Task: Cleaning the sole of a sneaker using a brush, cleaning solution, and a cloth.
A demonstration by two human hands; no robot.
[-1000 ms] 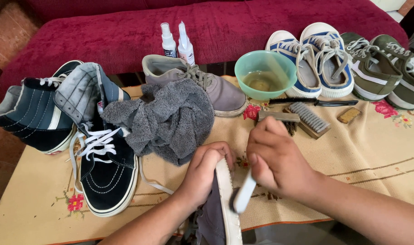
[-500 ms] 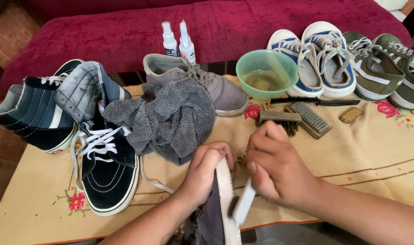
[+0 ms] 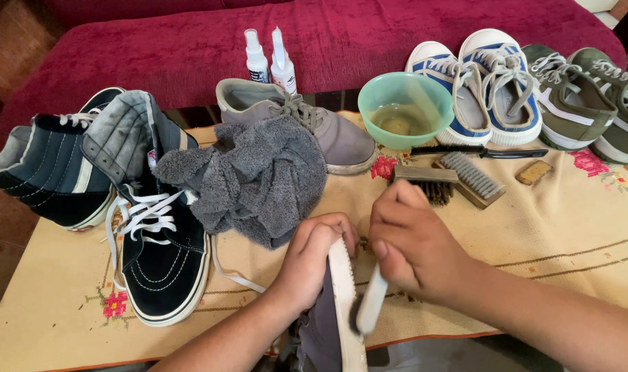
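My left hand point(image 3: 310, 258) grips the toe of a grey sneaker point(image 3: 331, 324) turned on its side, white sole edge facing right, low at the table's front edge. My right hand point(image 3: 410, 244) holds a small white-handled brush point(image 3: 369, 303) whose dark bristles press against that sole edge. A crumpled grey towel point(image 3: 259, 179) lies just beyond my left hand. The matching grey sneaker point(image 3: 314, 127) stands behind the towel.
Two dark blue high-top sneakers point(image 3: 141, 207) sit at left. A green bowl of liquid point(image 3: 405, 109), two spray bottles point(image 3: 269, 62), wooden brushes point(image 3: 458, 180), a thin black brush point(image 3: 479, 150), blue-white sneakers point(image 3: 479, 86) and olive sneakers point(image 3: 582, 96) line the back, on an embroidered beige cloth point(image 3: 569, 227). A red sofa point(image 3: 155, 48) is behind.
My right hand and the brush have shifted slightly along the sole edge; the view has dipped a little. The left hand keeps its grip on the shoe.
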